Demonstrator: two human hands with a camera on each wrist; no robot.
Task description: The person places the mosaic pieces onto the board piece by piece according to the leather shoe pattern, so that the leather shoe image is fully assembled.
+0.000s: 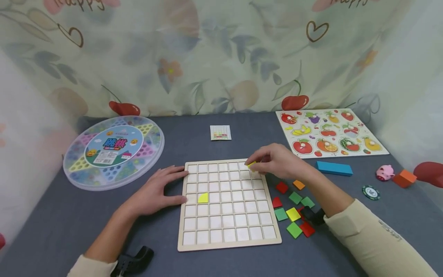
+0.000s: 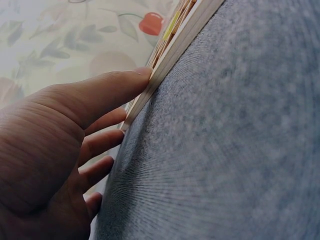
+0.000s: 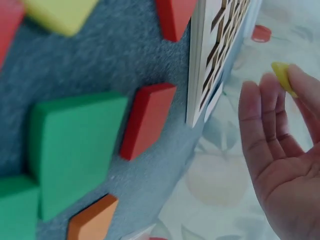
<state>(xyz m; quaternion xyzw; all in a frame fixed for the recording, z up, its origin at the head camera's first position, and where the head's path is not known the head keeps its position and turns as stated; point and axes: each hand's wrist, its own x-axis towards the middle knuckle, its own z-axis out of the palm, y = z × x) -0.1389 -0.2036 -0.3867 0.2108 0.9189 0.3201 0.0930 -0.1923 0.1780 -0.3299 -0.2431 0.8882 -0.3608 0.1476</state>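
Head view: a yellow piece (image 1: pixel 252 164) is sitting between the thumb and index fingertips of the right hand (image 1: pixel 277 158), over the far right corner of the gridded board (image 1: pixel 230 245). Thumb and finger are pinching it, with hardly any gap beyond its thickness. The piece is tilting, its visible edge running from near left to far right; the fingers are covering the rest, so I cannot tell its long axis. The left hand (image 1: pixel 155 190) is spreading nearly straight fingers, touching the board's left edge. One rounded-corner tile (image 1: pixel 203 198), also yellow, is lying on the board. Right of the board, four green tiles (image 1: pixel 281 214), one yellow tile (image 1: pixel 293 214), one orange tile (image 1: pixel 298 185) and at least four red tiles (image 1: pixel 307 229) are lying scattered. Farther right, one blue block (image 1: pixel 333 168) and one pig figure (image 1: pixel 385 172) are resting.
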